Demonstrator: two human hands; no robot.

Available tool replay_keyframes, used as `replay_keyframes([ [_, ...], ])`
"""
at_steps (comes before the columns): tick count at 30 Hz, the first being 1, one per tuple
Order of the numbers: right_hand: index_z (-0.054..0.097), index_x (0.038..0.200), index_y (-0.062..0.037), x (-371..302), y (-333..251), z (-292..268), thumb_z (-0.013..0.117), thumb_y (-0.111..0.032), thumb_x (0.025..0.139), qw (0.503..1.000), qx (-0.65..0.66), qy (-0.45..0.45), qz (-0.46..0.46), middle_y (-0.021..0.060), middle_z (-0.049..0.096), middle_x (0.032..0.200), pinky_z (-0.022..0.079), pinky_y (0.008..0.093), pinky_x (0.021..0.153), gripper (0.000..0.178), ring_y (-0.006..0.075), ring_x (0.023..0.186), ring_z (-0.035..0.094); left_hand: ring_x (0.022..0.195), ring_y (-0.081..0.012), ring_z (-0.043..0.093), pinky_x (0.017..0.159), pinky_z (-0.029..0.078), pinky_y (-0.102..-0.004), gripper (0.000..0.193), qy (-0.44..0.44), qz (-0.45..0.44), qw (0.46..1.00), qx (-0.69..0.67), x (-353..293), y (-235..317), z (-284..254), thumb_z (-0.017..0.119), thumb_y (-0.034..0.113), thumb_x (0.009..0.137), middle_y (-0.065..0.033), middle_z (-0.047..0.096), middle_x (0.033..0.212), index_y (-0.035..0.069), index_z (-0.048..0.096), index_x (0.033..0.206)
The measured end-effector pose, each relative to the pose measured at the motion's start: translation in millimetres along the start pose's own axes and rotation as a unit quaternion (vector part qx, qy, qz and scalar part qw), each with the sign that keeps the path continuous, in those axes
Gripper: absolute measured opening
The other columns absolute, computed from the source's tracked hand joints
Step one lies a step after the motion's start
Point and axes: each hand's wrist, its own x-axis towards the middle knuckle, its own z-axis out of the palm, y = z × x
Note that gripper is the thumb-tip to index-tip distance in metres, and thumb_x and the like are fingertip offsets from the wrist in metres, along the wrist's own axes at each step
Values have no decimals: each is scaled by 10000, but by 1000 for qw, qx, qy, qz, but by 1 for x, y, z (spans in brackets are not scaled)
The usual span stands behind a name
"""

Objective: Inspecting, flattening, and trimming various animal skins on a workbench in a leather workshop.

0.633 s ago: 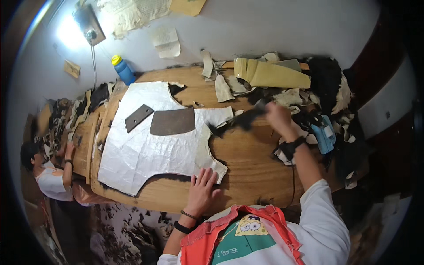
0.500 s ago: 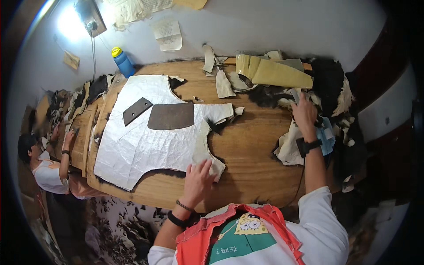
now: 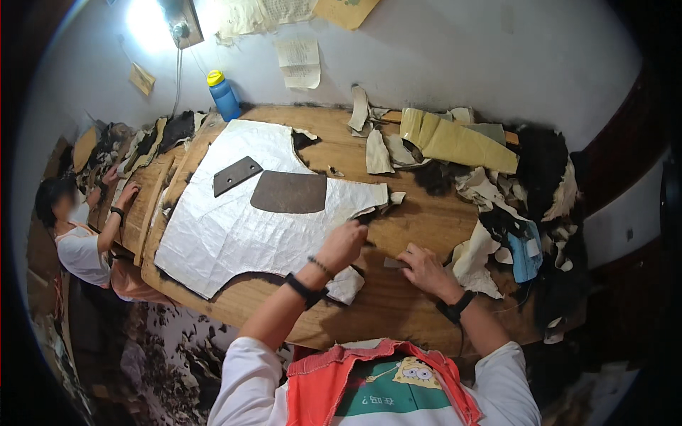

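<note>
A vest-shaped white panel point(image 3: 206, 227) with dark fur along its edges lies on the wooden table point(image 3: 419, 206). My left hand point(image 3: 344, 245) is closed on the panel's curved right edge, where dark fur shows beside the fingers. To the right, my right hand point(image 3: 428, 272) is low over the bare wood, its fingers closed on a small flat grey piece point(image 3: 394, 263) that juts out to the left. Its kind is too small to make out. On the panel rest a dark brown plate point(image 3: 290, 192) and a dark bar with two holes point(image 3: 237, 176).
Cream and black fur scraps point(image 3: 474, 259) heap along the right side, near a blue face mask point(image 3: 526, 257). Stiff yellow sheeting point(image 3: 462, 144) lies at the back. A blue bottle point(image 3: 225, 99) stands at the back left. Another person point(image 3: 82, 241) works at the far left.
My right hand has come from the scrap pile toward the middle, with the small grey piece in it. My left hand has moved up and right and closed on the panel's edge.
</note>
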Motion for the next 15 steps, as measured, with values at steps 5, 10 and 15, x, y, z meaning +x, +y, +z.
replay_keyframes([
  [5,670,987,-69,-1,18,-10,736,-178,777,998,-41,36,-38,122,565,928,476,451,786,246,345,876,583,753,-390,637,685,514,-452,129,-197,-41,973,-110,-119,37,-57,569,110,855,-198,638,769,31,658,804],
  [10,675,936,-41,52,46,-18,707,-225,857,971,162,124,128,83,643,827,465,334,665,202,189,744,605,729,-320,674,647,523,-404,194,-253,-250,930,-94,-248,27,-85,699,232,816,-146,695,813,63,703,910],
  [15,680,929,-2,137,99,15,737,-329,844,927,281,85,235,90,669,794,474,325,663,343,147,701,584,720,-284,686,642,530,-364,214,-134,-285,946,-76,-265,47,-81,742,221,806,-130,714,851,64,707,947],
])
